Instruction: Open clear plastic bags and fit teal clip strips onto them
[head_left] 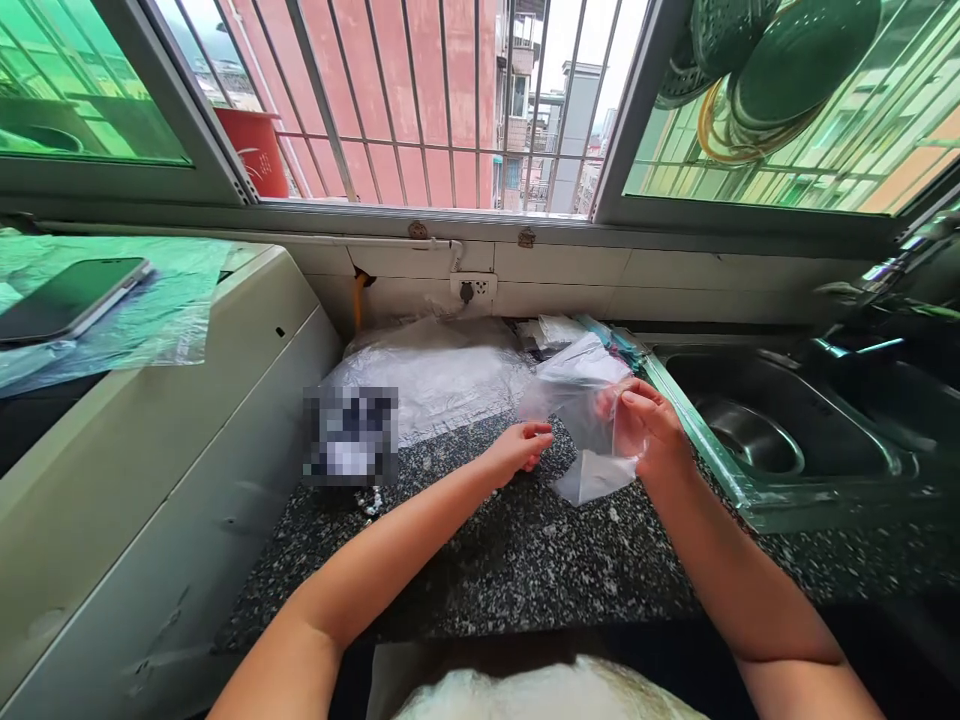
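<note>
A thin clear plastic bag [592,425] hangs in front of me above the counter, its upper part loose and its lower corner whitish. My right hand [651,425] pinches its right side between thumb and fingers, and some fingers show through the film. To the left of the bag is my left hand [525,447], its fingers drawn together and curled, with nothing visible in them. Behind both hands, a large sheet of clear plastic wrap [457,370] lies crumpled on the speckled dark countertop [517,560].
A metal sink [750,435] with a greenish rim is on the right. White and teal packets [562,330] lie at the back. A blurred-out item [351,435] sits left. A phone [75,295] rests on green plastic atop a pale appliance [225,400]. A wall socket [474,287] is behind.
</note>
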